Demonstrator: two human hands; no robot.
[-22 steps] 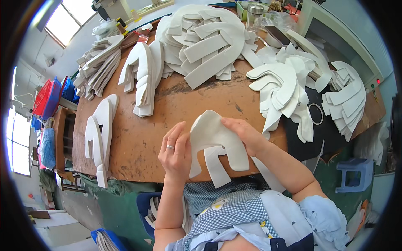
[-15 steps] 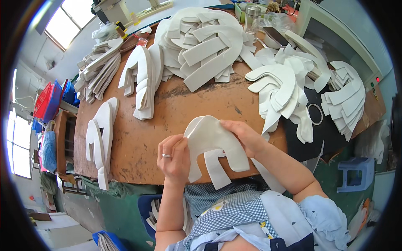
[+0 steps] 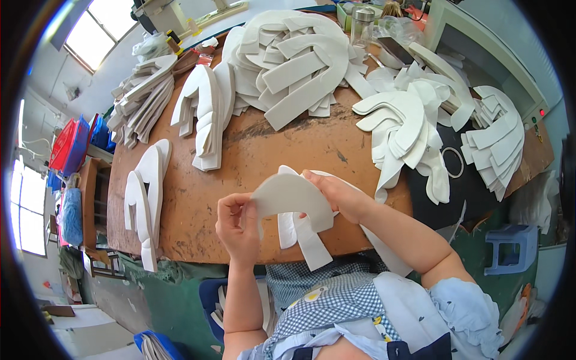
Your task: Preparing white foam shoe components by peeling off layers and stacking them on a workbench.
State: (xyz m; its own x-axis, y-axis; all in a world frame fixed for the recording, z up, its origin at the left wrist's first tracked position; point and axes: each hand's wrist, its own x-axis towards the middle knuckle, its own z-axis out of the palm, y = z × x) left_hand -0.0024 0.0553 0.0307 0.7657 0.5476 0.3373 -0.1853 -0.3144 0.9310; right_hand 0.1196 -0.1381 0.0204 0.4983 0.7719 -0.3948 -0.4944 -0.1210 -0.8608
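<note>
Above the table's near edge, I hold a white arch-shaped foam piece (image 3: 291,195) with both hands. My left hand (image 3: 236,225), with a ring on one finger, pinches its left end. At the upper right, my right hand (image 3: 337,195) has its fingers closed on the same piece. Behind and below it shows another white arch piece (image 3: 314,247), its legs hanging toward my lap. Whether my right hand also grips that one I cannot tell, since the front piece covers part of it.
On the brown table (image 3: 252,156) lie a big heap of white arch pieces (image 3: 294,66), smaller stacks (image 3: 147,198) at left, and fanned ones (image 3: 498,144) at right. A black mat (image 3: 423,201) lies right of my hands. A glass jar (image 3: 362,27) stands at the back.
The front foam piece has tilted and moved left, away from the piece behind it, which now shows separately. My left hand has shifted slightly left; my right hand has moved slightly left and down.
</note>
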